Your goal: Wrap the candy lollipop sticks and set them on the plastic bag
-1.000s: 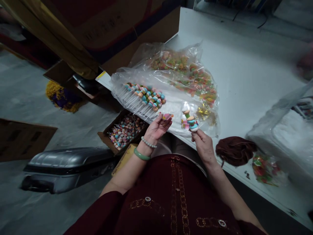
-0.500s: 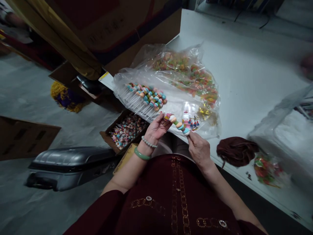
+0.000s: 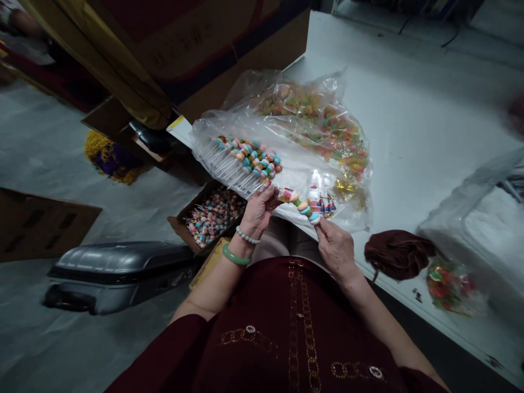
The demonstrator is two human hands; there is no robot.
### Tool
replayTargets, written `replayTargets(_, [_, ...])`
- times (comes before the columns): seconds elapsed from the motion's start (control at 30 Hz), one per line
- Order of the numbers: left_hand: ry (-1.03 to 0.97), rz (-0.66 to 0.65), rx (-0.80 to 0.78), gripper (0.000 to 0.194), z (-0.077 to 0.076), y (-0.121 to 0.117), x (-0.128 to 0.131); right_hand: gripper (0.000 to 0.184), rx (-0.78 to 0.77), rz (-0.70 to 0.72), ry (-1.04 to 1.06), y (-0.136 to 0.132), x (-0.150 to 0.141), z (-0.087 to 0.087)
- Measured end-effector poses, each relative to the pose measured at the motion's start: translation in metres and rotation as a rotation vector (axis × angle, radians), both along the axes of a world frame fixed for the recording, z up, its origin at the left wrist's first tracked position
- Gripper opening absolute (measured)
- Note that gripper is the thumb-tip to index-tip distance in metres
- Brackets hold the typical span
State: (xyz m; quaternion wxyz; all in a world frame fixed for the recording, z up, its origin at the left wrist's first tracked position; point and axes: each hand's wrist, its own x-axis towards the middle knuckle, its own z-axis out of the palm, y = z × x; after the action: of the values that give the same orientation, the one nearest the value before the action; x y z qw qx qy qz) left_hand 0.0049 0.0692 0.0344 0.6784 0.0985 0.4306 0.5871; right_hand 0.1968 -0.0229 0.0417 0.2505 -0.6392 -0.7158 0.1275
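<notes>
A candy skewer (image 3: 303, 208) with soft pieces in white, blue, orange, green and pink slants between my two hands. My left hand (image 3: 258, 212), with a bead bracelet and a green bangle, is closed at its upper left end, beside a pink piece. My right hand (image 3: 336, 248) pinches the lower right end, just past a white piece; its fingertips partly hide that end. Beyond my left hand, finished-looking candy skewers (image 3: 260, 161) with white sticks lie in a row on clear plastic. Small red-and-blue pieces (image 3: 325, 206) and gold ties (image 3: 347, 186) lie close by.
A clear bag of gummy candies (image 3: 341, 128) lies on the white table (image 3: 409, 109). A brown cloth (image 3: 397, 254) and a small candy bag (image 3: 448, 284) are at right. Below left stand a carton of wrapped candies (image 3: 213, 218) and a grey suitcase (image 3: 126, 267).
My left hand has drawn slightly left and turned, its fingers more closed at the skewer's end. My right hand keeps its hold. The whole view has shifted a little.
</notes>
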Motion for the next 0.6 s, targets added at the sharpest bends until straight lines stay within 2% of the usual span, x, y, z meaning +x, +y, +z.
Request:
replayTargets(0.17, [0.064,0.105,0.095,0.021,0.004,-0.001,0.004,0.027,0.144,0.006,-0.233,-0.003,-0.004,-0.010])
replayTargets(0.3, [0.133,0.095,0.100,0.017,0.007,-0.001,0.007,0.029,0.086,0.022,-0.158,-0.003,-0.005,-0.015])
replayTargets(0.37, [0.189,0.044,0.127,0.018,0.006,-0.002,0.006,0.027,-0.015,0.017,0.001,-0.001,-0.003,-0.016])
replayTargets(0.43, [0.219,-0.014,0.168,0.020,0.004,-0.004,0.005,0.024,-0.183,0.011,0.273,0.003,-0.001,-0.017])
replayTargets(0.53, [0.204,-0.114,0.183,0.025,0.001,-0.006,0.001,0.023,-0.535,-0.009,0.810,0.008,0.004,-0.018])
replayTargets(0.6, [0.181,-0.150,0.148,0.028,-0.001,-0.007,-0.002,0.022,-0.785,-0.032,1.089,0.011,0.007,-0.019])
